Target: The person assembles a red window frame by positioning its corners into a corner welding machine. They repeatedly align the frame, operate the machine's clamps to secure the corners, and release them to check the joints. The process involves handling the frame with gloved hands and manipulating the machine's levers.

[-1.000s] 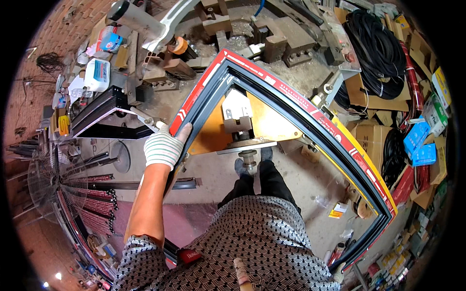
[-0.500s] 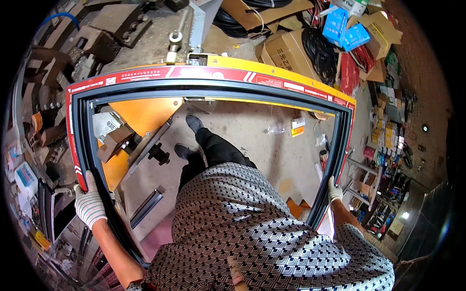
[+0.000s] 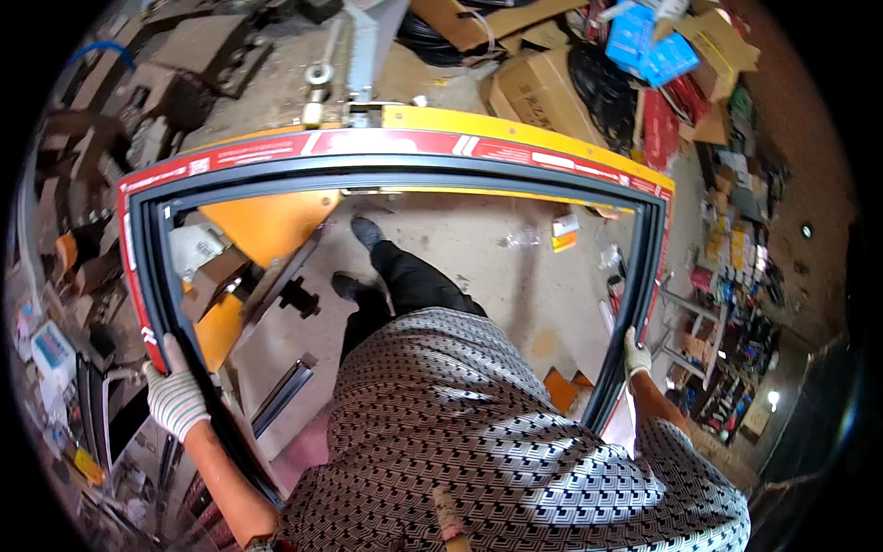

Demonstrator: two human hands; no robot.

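A large dark window frame (image 3: 414, 171) with red printed film along its outer faces spans the view in front of my body. Its far side lies against a yellow machine edge (image 3: 515, 131). My left hand (image 3: 177, 397), in a striped white glove, grips the frame's left side with the thumb on top. On the opposite side, my gloved right hand (image 3: 636, 357) is closed around the right member; part of its fingers is hidden behind it. Through the opening I see my legs and shoes, plus an orange machine plate (image 3: 267, 225).
Metal machine parts (image 3: 198, 46) crowd the far left. Cardboard boxes (image 3: 533, 92), black cable coils (image 3: 598, 97) and blue boxes (image 3: 635, 41) lie at the far right. A metal rack (image 3: 690, 336) stands at the right. Dark profile pieces (image 3: 283, 396) rest below the opening.
The frame's left side sits slightly lower and further left in view, and my left hand appears slightly lower. Both hands keep their hold on the frame.
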